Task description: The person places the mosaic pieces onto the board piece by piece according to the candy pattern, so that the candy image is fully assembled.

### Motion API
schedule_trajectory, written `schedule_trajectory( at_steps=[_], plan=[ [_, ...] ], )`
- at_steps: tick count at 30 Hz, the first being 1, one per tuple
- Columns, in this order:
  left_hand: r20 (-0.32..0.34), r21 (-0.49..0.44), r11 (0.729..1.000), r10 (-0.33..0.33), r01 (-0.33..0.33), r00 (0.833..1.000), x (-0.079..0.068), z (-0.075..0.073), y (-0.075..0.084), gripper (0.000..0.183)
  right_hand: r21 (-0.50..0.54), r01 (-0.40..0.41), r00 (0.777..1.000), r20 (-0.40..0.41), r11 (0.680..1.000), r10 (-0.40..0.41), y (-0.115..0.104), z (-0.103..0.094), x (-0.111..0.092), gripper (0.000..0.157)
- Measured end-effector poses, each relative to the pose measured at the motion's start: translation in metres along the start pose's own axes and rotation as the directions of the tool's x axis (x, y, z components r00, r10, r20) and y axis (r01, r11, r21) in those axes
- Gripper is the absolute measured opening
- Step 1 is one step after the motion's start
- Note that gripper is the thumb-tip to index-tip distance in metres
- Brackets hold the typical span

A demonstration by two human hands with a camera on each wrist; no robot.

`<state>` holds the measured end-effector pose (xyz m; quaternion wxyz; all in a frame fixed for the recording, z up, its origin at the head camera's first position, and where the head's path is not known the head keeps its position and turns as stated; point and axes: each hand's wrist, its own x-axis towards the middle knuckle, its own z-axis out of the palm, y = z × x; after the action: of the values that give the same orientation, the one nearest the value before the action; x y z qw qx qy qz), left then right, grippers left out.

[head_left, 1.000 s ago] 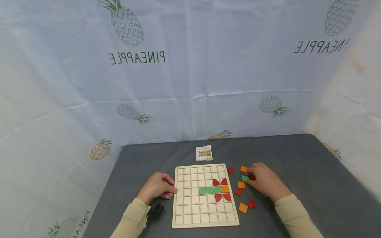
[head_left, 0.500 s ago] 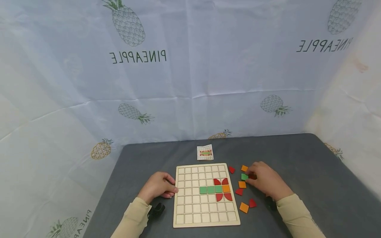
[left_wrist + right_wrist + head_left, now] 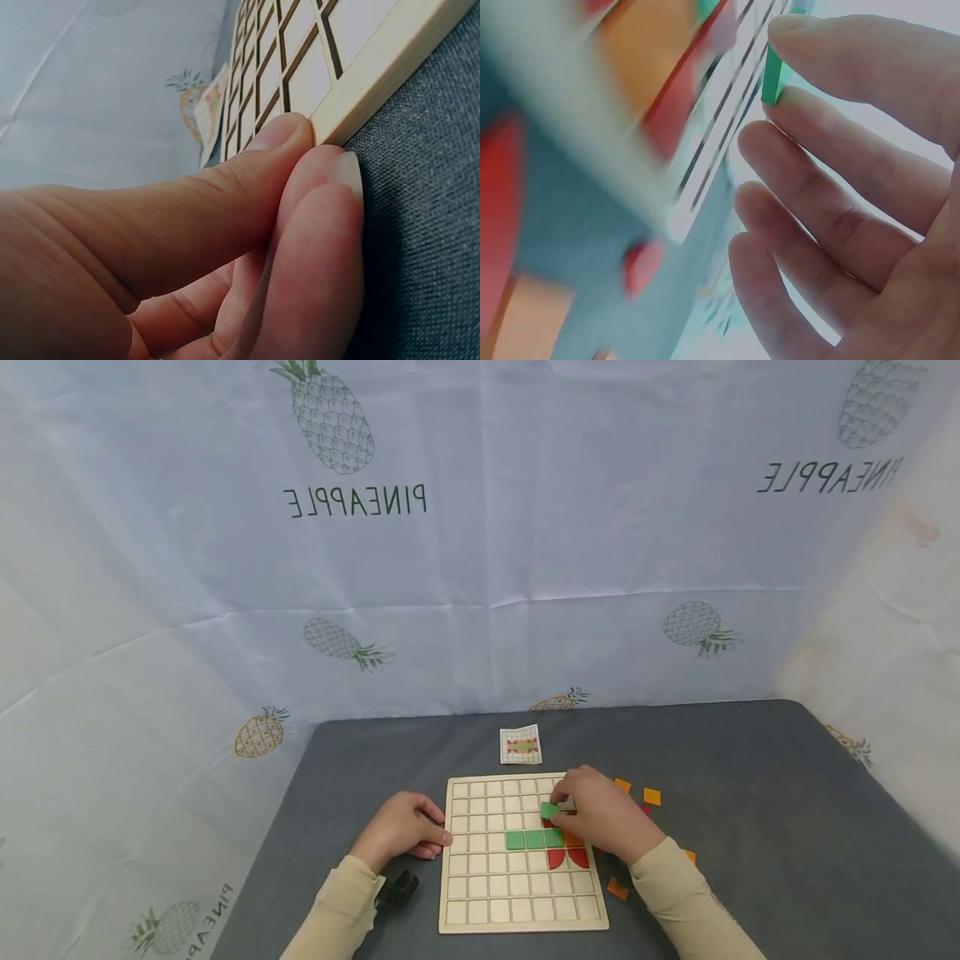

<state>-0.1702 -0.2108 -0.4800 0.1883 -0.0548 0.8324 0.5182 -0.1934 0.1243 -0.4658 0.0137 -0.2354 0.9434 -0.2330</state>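
Observation:
A green square tile (image 3: 550,811) is pinched between thumb and fingertip of my right hand (image 3: 607,814), over the right part of the wooden grid board (image 3: 480,911). In the right wrist view the green tile (image 3: 772,75) stands edge-on, the other fingers spread loosely. On the board lies a row of green tiles (image 3: 534,839), an orange tile (image 3: 573,839) at its right end and red curved pieces (image 3: 556,859) below; the upper red ones are mostly hidden by the hand. My left hand (image 3: 401,828) pinches the board's left edge, thumb (image 3: 274,139) on the rim, fingers against its side.
Behind the board, a small pattern card (image 3: 521,745) lies on the grey table (image 3: 720,752). Loose orange tiles (image 3: 652,797) lie to the right, some covered by the right arm; another orange tile (image 3: 618,889) sits beside the board's right edge. A pineapple-print cloth (image 3: 450,552) hangs behind.
My right hand has moved left from the loose pieces to over the board, carrying the green tile. Loose tiles it covered now show at the right. My left hand stays at the board's edge.

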Motion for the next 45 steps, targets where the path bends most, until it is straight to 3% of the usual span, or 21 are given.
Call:
schedule_trajectory(
  at_steps=[5,9,14,36,45],
  plan=[
    [0.004,-0.002,1.000,0.001,-0.001,1.000,0.002,0.001,0.001,0.034,0.008,0.128,0.992,-0.013,0.992,-0.128,-0.025,0.013,0.008,0.013],
    [0.005,-0.001,1.000,0.002,-0.002,1.000,0.002,0.003,0.000,0.033,0.034,0.175,0.984,0.004,0.984,-0.175,-0.040,0.025,0.011,0.011],
    [0.001,-0.003,1.000,0.004,-0.004,1.000,0.003,0.004,0.000,0.033,-0.012,0.214,0.977,0.005,0.977,-0.214,-0.049,0.035,0.012,0.012],
    [-0.019,-0.003,1.000,-0.011,0.011,1.000,0.001,0.001,0.000,0.035,-0.089,0.254,0.967,0.012,0.963,-0.254,-0.059,0.043,0.015,0.012],
    [-0.015,0.000,1.000,-0.015,0.015,1.000,0.002,0.002,0.000,0.035,-0.081,0.235,0.972,0.028,0.969,-0.233,-0.060,0.043,0.015,0.010]
  ],
)
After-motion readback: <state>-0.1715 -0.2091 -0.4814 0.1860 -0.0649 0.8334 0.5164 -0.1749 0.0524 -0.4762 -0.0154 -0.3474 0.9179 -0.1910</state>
